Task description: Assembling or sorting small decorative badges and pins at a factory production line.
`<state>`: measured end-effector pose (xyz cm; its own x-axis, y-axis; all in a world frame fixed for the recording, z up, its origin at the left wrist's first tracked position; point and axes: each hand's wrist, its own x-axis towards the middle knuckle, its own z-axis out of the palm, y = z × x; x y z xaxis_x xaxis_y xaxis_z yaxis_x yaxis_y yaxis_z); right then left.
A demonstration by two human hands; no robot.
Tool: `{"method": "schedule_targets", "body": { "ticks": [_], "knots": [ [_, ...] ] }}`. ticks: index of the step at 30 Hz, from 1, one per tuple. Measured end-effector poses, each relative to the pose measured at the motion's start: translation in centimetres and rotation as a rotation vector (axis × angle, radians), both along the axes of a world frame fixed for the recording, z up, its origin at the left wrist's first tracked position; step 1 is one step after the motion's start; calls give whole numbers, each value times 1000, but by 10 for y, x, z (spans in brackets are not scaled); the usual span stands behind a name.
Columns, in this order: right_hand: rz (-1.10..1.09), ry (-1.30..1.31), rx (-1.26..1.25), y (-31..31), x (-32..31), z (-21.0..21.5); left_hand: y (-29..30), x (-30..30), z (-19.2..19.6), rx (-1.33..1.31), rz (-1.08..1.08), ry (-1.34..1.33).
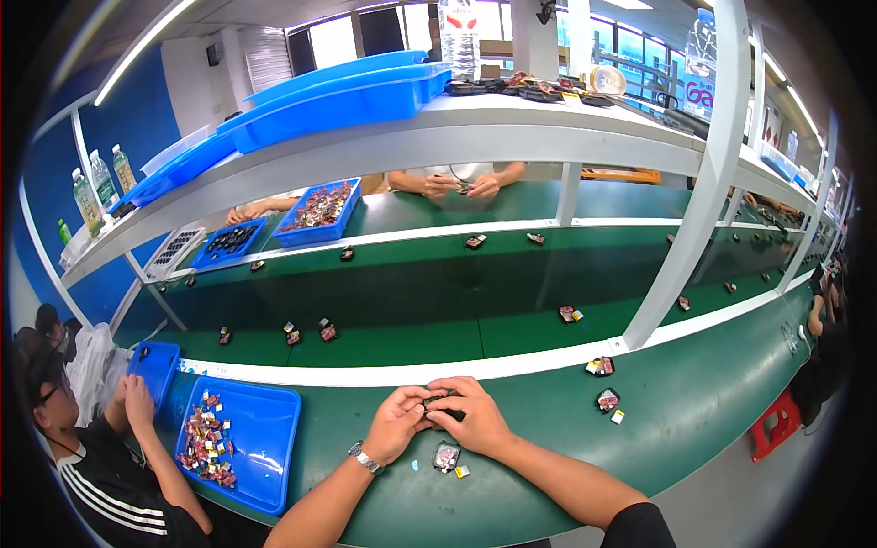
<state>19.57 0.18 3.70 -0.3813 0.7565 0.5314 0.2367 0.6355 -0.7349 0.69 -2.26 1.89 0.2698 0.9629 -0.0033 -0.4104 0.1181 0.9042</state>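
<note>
The left hand (pixel 395 422) and the right hand (pixel 472 416) meet at the near edge of the green bench (pixel 694 402), fingers of both curled and pinched together on 1 small dark part (pixel 440 402) held between them, just above the bench; the left wrist wears a metal watch (pixel 366 458); just beside the right hand, towards the person, lies a small clear-wrapped piece (pixel 446 456) with a yellow bit touching it; a blue tray (pixel 265 438) of mixed small parts sits well to the left; 2 more pieces (pixel 605 384) lie to the right; a white strip (pixel 365 374) borders the conveyor (pixel 402 301) beyond.
</note>
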Motion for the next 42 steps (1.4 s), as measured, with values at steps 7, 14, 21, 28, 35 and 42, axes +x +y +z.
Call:
{"method": "schedule_targets", "body": {
  "ticks": [7, 14, 21, 28, 35, 42],
  "knots": [
    [-10, 14, -71, -1, 0, -4, -2, 2, 6, 12, -28, -35],
    [49, 57, -144, 1, 0, -6, -2, 2, 5, 15, -7, -36],
    [37, 15, -82, -2, -1, 0, -2, 1, 2, 28, 6, -51],
    [38, -32, -52, -4, 2, 4, -3, -2, -4, 17, -27, -112],
    [32, -28, 7, -4, 4, 1, -2, 5, 3, 39, -13, -80],
    [-90, 10, 232, -4, -2, 10, -2, 3, 0, 3, 23, -110]
  ]
}}
